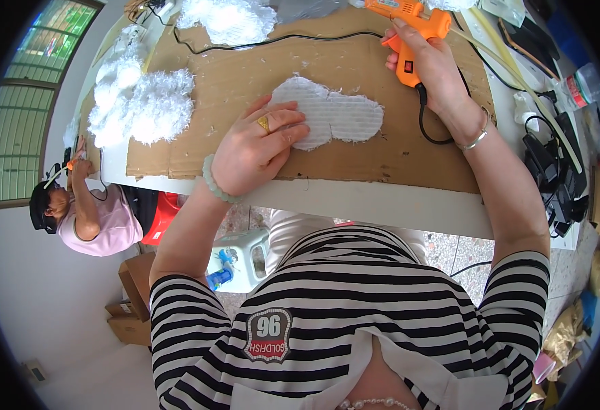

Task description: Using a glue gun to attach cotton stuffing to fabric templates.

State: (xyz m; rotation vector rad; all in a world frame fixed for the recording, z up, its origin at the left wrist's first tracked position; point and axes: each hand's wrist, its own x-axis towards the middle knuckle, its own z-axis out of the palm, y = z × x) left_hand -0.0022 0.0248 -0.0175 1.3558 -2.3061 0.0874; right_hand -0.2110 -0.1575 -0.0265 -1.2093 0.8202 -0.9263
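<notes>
An orange hot glue gun with a black cord is gripped in my right hand at the far right of the cardboard. Its nozzle points left, and a pale glue stick sticks out of its back. My left hand rests with fingers stretched on the left end of a white, ribbed, cloud-shaped piece with frayed edges. That piece lies flat on the brown cardboard sheet. The left fingers cover part of it.
Fluffy white pieces lie at the left, another at the back. A black cord crosses the cardboard. A clear bottle and black adapters sit at the right. A person in pink works at the left; a stool stands below.
</notes>
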